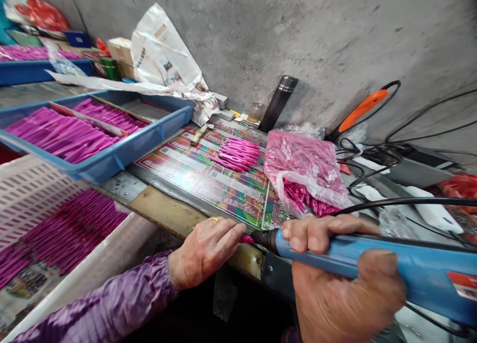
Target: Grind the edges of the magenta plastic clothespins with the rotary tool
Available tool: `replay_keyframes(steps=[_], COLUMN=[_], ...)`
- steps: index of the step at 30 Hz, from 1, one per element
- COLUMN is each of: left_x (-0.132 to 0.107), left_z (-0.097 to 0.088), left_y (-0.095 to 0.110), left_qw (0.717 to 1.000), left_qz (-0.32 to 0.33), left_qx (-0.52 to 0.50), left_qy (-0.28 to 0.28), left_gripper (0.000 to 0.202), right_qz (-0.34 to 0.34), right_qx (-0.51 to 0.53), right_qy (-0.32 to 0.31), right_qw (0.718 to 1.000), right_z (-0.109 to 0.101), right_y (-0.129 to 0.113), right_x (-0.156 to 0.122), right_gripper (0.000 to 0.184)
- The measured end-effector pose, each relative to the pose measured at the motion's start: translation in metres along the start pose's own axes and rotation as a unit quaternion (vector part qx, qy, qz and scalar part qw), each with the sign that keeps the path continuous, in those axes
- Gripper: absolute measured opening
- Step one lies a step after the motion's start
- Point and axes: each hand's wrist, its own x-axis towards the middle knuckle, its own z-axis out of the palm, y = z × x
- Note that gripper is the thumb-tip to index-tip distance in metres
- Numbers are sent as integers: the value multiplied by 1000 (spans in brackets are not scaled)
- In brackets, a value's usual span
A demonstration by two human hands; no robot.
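Your left hand (206, 248) covers part of the pink piece (246, 239) at the tip of the blue tool (421, 273); the tool runs off the right edge, its label (462, 283) unreadable; the bottom edge crops your right hand (335, 291); the white basket (40, 181) passes the left edge.

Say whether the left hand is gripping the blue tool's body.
No, the right hand grips the blue tool, while the left hand is near its black tip.
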Motion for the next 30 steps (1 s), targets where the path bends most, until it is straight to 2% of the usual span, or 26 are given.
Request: replay_keyframes(steps=[7,16,25,30], left_x=[-2,-5,-4,0], left_z=[4,1,1,-3], left_y=[-2,-2,-2,-2], left_qw=[1000,1000,1000,1000], left_qz=[7,8,8,16], left_qx=[5,5,-10,4], left_qy=[0,-17,-3,-20], left_gripper=[15,17,14,20], right_qz=[7,-4,-1,2], right_qx=[5,-21,-29,-35], right_qy=[-4,35,41,43], right_qw=[1000,999,999,998], right_z=[-4,-13,-12,-12], right_y=[2,-3,-5,-6], right_x=[-1,2,-1,-1], right_gripper=[31,39,42,41])
